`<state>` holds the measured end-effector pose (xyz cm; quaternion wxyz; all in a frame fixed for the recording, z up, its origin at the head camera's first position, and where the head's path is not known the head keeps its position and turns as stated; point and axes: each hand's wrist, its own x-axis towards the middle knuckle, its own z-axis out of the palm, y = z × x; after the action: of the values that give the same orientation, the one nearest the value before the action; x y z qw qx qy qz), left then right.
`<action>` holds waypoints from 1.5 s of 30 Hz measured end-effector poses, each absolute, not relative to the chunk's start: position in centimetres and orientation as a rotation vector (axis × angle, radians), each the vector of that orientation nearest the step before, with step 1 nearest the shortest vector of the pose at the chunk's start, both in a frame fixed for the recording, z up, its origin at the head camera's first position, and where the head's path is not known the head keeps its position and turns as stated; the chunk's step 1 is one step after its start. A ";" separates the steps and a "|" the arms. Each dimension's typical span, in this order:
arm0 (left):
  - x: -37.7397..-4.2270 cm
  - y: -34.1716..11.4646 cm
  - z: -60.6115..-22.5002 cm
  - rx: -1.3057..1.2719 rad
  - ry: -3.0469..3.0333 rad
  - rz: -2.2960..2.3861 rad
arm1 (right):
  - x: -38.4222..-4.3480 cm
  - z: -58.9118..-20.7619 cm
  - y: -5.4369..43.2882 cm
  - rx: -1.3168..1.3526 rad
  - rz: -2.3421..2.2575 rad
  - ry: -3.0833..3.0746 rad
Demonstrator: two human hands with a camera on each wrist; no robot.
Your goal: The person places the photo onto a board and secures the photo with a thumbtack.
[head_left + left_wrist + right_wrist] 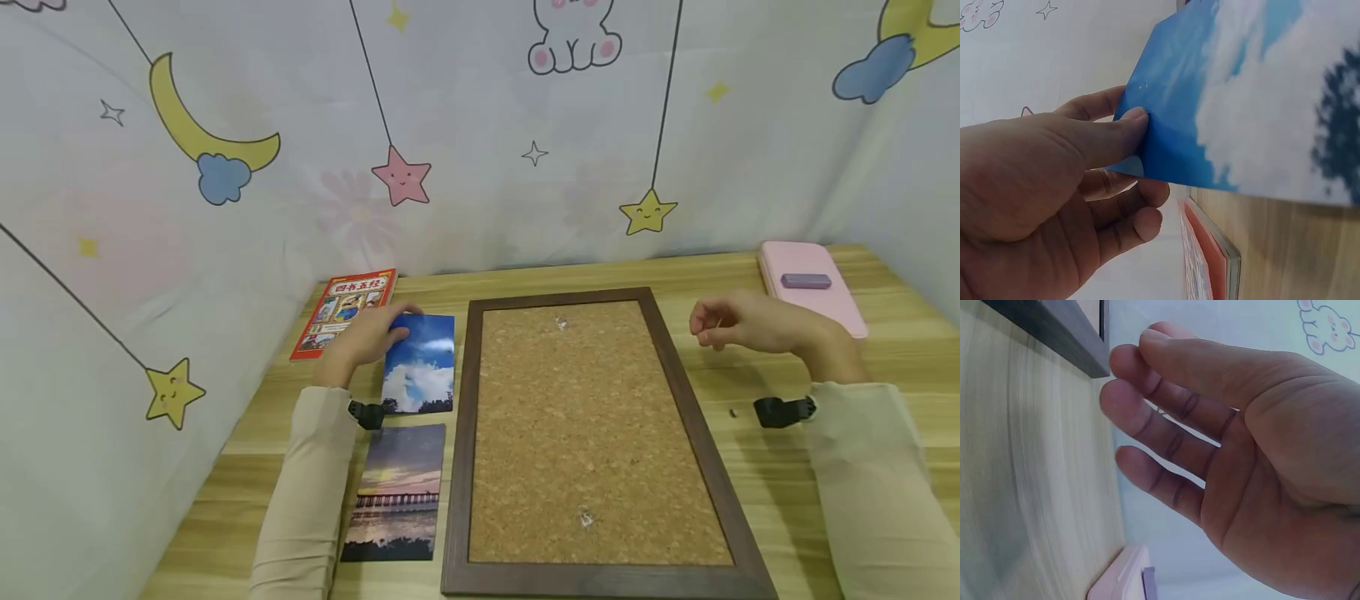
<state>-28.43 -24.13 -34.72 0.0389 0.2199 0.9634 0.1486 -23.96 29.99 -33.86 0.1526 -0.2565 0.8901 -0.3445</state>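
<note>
My left hand (372, 332) pinches the top left corner of a photo (420, 367) of blue sky and white clouds. In the left wrist view the thumb lies on its printed face with fingers behind, and the photo (1179, 119) stands tilted over the table. Just below it lies a sunset photo (397, 492) with a pier. A brown-framed cork board (585, 433) is right of both photos. Over the table beyond the board's right side hovers my right hand (757, 323), fingers loosely bent, thumb near the index finger; no held thing shows between them.
Small clear shiny bits (562, 323) sit near the cork's top and bottom. A red illustrated book (311, 337) lies behind the left hand. At the back right is a pink case (813, 287) with a purple strip. A tiny dark object (733, 412) lies right of the board.
</note>
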 end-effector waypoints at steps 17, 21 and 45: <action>-28.5 -24.7 -33.6 0.663 2.938 0.647 | -24.1 -34.0 29.7 -0.759 -1.007 2.659; -28.5 -24.6 -33.4 0.627 2.926 0.700 | -24.1 -33.8 29.6 -0.737 -0.997 2.654; -27.9 -23.4 -32.0 0.596 2.834 0.792 | -24.8 -33.5 27.3 -0.785 -0.940 2.708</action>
<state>-27.89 -23.35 -31.98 0.0696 0.1979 0.9416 0.2633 -24.84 27.27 -33.48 0.0849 -0.2632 0.9079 -0.3151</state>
